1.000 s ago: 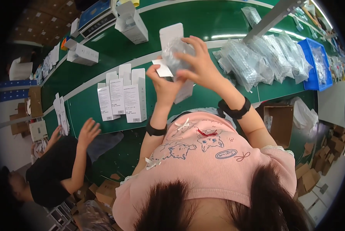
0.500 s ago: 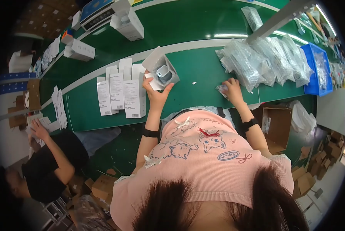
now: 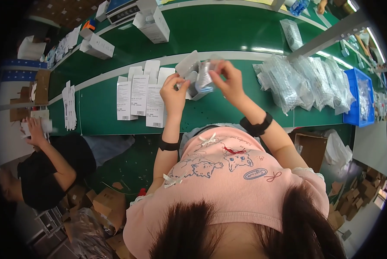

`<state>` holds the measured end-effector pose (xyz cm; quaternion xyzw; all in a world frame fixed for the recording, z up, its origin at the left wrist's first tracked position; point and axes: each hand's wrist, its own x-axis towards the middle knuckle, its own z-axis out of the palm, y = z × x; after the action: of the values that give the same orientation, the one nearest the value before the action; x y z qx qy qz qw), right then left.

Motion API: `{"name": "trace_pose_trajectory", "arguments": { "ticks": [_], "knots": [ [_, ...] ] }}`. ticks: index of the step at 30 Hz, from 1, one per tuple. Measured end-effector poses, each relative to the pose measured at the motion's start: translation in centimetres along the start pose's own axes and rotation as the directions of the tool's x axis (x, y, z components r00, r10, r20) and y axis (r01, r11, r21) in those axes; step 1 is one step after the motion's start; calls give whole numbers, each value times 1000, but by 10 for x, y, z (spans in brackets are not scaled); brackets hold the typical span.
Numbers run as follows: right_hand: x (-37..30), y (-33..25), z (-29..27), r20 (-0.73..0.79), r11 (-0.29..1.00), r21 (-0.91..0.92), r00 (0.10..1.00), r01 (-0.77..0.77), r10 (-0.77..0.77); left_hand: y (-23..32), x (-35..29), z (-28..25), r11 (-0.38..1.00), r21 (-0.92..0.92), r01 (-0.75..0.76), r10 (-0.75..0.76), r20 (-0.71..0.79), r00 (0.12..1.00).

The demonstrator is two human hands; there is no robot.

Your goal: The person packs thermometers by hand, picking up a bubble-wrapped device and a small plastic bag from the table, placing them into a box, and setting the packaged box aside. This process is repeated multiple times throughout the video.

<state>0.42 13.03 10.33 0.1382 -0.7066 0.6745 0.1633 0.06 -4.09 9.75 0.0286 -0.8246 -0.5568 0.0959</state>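
An open white carton (image 3: 187, 64) stands tilted at the front of the green bench, its flap raised at the back. My left hand (image 3: 174, 93) is closed on its left side, thumb and fingers pinching the edge. Over the carton's opening, my right hand (image 3: 230, 82) holds a small clear plastic packet (image 3: 205, 78) with pale, bluish contents; motion blurs its upper end. The packet hides most of the carton's inside. Just left of my left hand stand several white cartons (image 3: 139, 96) with printed fronts and raised flaps.
Bubble-wrap bags (image 3: 284, 82) are heaped right of my hands, beside a blue bin (image 3: 361, 97). Another open white carton (image 3: 154, 26) stands on the raised far level. A slanting grey post (image 3: 327, 36) crosses the right side. A co-worker's hand (image 3: 36, 131) works at far left.
My right hand has come from the bench on the right, bringing the clear packet up to the carton. My left hand still holds the carton, which is now less tipped toward me.
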Motion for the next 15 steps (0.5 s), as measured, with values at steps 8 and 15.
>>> {"name": "trace_pose_trajectory", "arguments": {
  "ticks": [8,15],
  "knots": [
    [15,-2,17,517,710,-382,774,592,-367,-31,9,-5,982,-188,26,-18,45,999],
    [9,-11,17,523,696,-471,807,542,-274,-28,7,0,979,-202,28,-23,27,999]
  ]
}}
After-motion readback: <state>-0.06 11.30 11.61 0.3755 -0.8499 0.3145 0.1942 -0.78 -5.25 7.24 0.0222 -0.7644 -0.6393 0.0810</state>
